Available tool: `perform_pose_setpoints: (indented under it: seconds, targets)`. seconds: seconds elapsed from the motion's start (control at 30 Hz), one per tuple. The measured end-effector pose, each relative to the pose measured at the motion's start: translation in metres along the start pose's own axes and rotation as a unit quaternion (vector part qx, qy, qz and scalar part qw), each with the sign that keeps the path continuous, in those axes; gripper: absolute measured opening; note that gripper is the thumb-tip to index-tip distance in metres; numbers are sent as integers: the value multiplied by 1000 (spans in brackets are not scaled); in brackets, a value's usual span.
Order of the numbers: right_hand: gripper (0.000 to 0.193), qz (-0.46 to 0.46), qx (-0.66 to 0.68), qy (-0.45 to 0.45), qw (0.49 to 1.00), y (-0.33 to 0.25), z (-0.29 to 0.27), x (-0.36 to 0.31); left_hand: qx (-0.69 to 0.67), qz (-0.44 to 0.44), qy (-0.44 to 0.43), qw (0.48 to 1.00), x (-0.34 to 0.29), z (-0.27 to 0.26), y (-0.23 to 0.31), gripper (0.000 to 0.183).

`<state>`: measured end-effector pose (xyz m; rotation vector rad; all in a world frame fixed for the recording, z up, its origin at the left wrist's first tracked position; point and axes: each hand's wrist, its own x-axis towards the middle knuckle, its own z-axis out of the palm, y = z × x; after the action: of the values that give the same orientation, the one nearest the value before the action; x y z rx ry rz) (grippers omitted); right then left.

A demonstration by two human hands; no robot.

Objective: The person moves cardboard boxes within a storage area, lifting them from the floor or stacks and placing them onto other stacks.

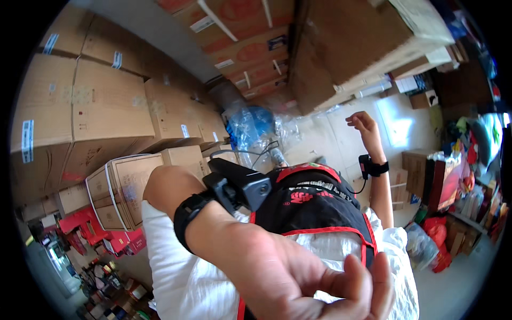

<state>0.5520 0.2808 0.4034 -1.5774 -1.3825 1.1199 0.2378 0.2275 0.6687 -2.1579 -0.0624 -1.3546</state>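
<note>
My left hand (pixel 320 282) is raised close in front of me at the lower edge, its fingers bent but apart. Nothing shows in it, though the edge cuts off part of the hand. Around that forearm goes a black strap (pixel 188 218) carrying a black camera-like device (pixel 240 184). Farther off to the right, my right hand (pixel 364 127) hangs in the air over the pale floor (pixel 341 133), fingers loosely curled, apart and holding nothing. A black wrist strap (pixel 376 167) with a small box and cable is on it. I wear a black apron (pixel 314 208) with red trim over white clothing.
Stacked cardboard cartons (pixel 106 101) line the left, with a strapped carton (pixel 130 184) nearer. Ahead are red-printed cartons (pixel 248 50) and a large brown carton (pixel 352 37). Clear plastic wrap lies by a blue round object (pixel 256 125). Red bags (pixel 438 234) and mixed goods sit right.
</note>
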Motion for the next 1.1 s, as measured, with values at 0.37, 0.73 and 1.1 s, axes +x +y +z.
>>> perform_pose_setpoints:
  seconds: [0.37, 0.73, 1.1]
  targets:
    - [20, 45, 86, 180, 979, 86, -175, -170, -322, -253, -255, 876, -13, 136, 76, 24]
    - [22, 259, 179, 412, 855, 233, -356, -418, -336, -401, -571, 632, 34, 324, 227, 39]
    - [22, 344, 259, 456, 779, 323, -371, -507, -441, -161, -599, 649, 129, 509, 348, 41]
